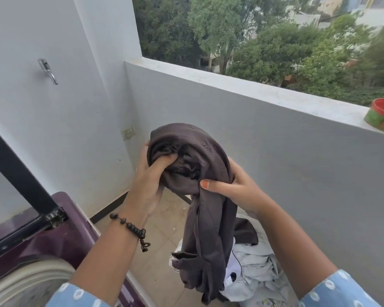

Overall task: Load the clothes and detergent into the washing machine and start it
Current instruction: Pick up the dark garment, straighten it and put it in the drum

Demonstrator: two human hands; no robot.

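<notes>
We hold a dark brown garment [200,173] up in front of us with both hands, above the tiled floor [162,235] of a balcony. Our left hand [151,180] grips the bunched upper part of the cloth from the left, its thumb pressed into the folds and its fingers [145,145] curled round the far side. Our right hand [235,187] clutches the same bundle from the right, the thumb lying across the fabric just where it narrows. Below our hands the rest of the garment hangs down in a twisted length, and its lower end reaches a heap of pale blue clothes [257,269] lying below; what carries the heap we cannot tell.

A string of dark beads [131,229] circles our left wrist, and both sleeves are light blue with white marks.

The washing machine [60,240] stands at the lower left, purple-bodied, with its lid [13,173] raised and the pale rim of the drum [31,278] showing beneath our left forearm. The garment is well to the right of the drum opening, not over it.

On the left wall are a metal hook [47,70] and a socket [128,133]. A red and green pot [382,117] sits on the parapet ledge [231,85] at the right edge, with trees beyond.
</notes>
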